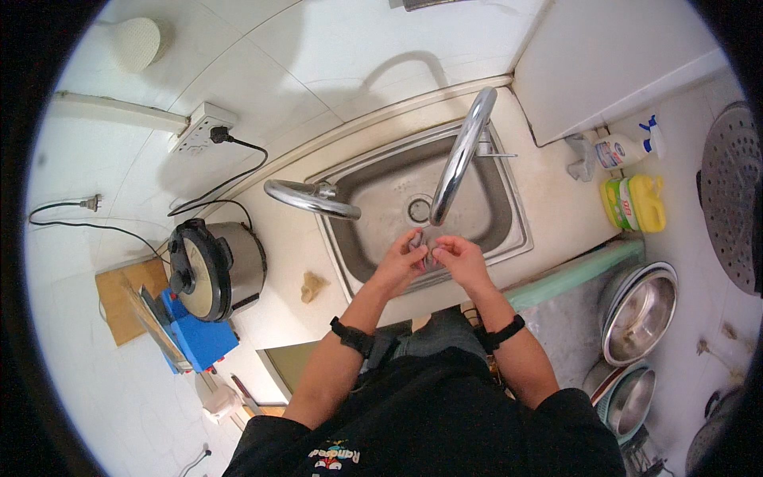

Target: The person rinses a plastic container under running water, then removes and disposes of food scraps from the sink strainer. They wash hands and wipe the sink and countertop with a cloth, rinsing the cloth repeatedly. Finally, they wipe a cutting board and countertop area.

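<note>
Over the front of a stainless steel sink (381, 179), my left hand (400, 262) holds a small soft greyish-pink item (417, 241) between thumb and fingers. My right hand (464, 261) is close beside it, thumb and fingertips pinched together at the item's right side. What the item is, I cannot tell; the fingers cover part of it. A tall chrome faucet (462, 158) arches over the basin, its spout end just above my hands. Below lies the round drain (419, 210). A second curved chrome spout (313, 200) stands at the sink's left rim.
Left of the sink, a crumpled tan scrap (312, 287) lies on the counter (286, 256), near an electric pressure cooker (217, 268) and a blue knife holder (202, 343). To the right are a spray bottle (623, 149), a yellow jug (633, 203) and stacked metal bowls (641, 313).
</note>
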A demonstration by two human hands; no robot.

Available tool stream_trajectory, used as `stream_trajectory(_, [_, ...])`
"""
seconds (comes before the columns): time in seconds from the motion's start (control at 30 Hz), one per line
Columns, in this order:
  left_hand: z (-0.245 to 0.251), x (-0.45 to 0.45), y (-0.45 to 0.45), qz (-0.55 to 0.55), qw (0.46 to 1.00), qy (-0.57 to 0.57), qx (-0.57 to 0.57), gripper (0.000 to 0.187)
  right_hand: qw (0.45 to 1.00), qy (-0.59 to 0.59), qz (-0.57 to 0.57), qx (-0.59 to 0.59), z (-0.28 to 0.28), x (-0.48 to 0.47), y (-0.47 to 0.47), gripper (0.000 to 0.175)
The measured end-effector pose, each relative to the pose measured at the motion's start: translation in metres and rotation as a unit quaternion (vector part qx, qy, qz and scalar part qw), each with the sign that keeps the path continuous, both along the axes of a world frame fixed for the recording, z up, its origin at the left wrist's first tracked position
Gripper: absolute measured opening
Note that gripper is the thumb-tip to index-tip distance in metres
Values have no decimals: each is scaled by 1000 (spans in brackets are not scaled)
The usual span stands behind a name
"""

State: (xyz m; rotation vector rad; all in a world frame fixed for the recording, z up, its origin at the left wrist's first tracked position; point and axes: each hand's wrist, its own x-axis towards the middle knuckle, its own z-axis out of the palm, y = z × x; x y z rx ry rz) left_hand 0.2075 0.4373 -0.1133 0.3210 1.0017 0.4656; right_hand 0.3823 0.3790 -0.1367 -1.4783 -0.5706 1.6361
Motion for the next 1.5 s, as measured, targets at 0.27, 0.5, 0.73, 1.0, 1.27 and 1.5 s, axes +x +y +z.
stream_trajectory(0.27, [3, -16, -1, -55, 996, 53, 38, 54, 915, 344, -179, -108, 11, 18, -6, 29])
stream_trajectory(0.5, [0, -8, -2, -148, 988, 4, 39, 42, 843, 495, -205, -45, -2, 14, -11, 42])
stream_trajectory(0.73, [-10, 1, -6, -100, 992, 80, -10, 35, 882, 429, -176, -85, 9, 23, -18, 34])
stream_trajectory(1.0, [-15, 11, -20, -191, 957, 115, 183, 46, 957, 247, -101, -116, 22, 11, -14, 31])
stream_trajectory(1.27, [-20, 15, -20, -22, 997, 72, 10, 41, 997, -46, 30, -56, 16, 39, -12, 30])
stream_trajectory(1.5, [-9, 10, -18, -26, 998, 37, 38, 37, 986, -90, 80, -115, 14, 121, 15, 42])
